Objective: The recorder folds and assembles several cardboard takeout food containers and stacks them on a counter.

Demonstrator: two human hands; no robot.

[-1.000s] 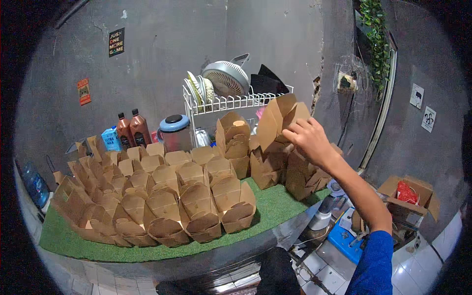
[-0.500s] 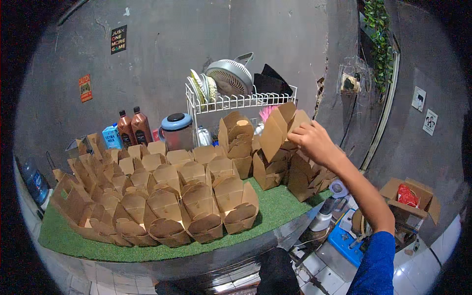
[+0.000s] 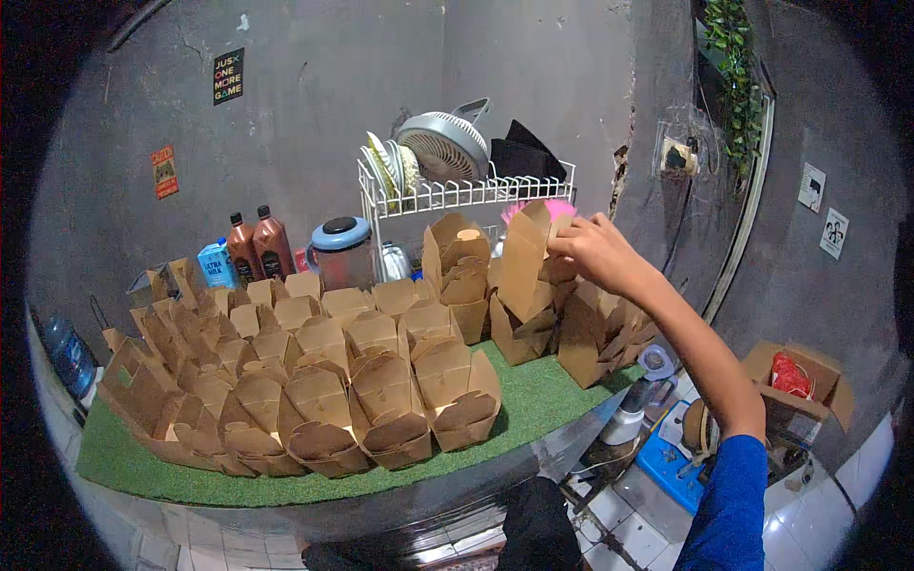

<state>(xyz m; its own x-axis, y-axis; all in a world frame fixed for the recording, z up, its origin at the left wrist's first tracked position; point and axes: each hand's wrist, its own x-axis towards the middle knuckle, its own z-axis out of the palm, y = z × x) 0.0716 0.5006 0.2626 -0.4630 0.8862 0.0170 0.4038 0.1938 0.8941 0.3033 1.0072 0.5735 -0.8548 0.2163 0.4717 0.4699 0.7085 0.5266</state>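
My right hand (image 3: 600,252) reaches over the right end of the table, its fingers closed on the upper edge of a brown takeout box (image 3: 526,262). That box stands tilted on top of another folded brown box (image 3: 522,328). To its left rises a stack of nested boxes (image 3: 457,271); to its right, partly below my wrist, sits a cluster of boxes (image 3: 595,338). Rows of opened takeout boxes (image 3: 386,409) fill the left and middle of the green turf mat (image 3: 519,381). My left hand is out of view.
A white wire rack (image 3: 466,195) with plates and a fan (image 3: 445,147) stands behind. Sauce bottles (image 3: 273,246), a blue carton (image 3: 217,265) and a blue-lidded jug (image 3: 342,252) line the wall. A cardboard box (image 3: 795,388) and blue case (image 3: 666,462) sit lower right.
The box in my right hand has turned and come down slightly, more upright over the box beneath it. My hand has shifted a little left with it.
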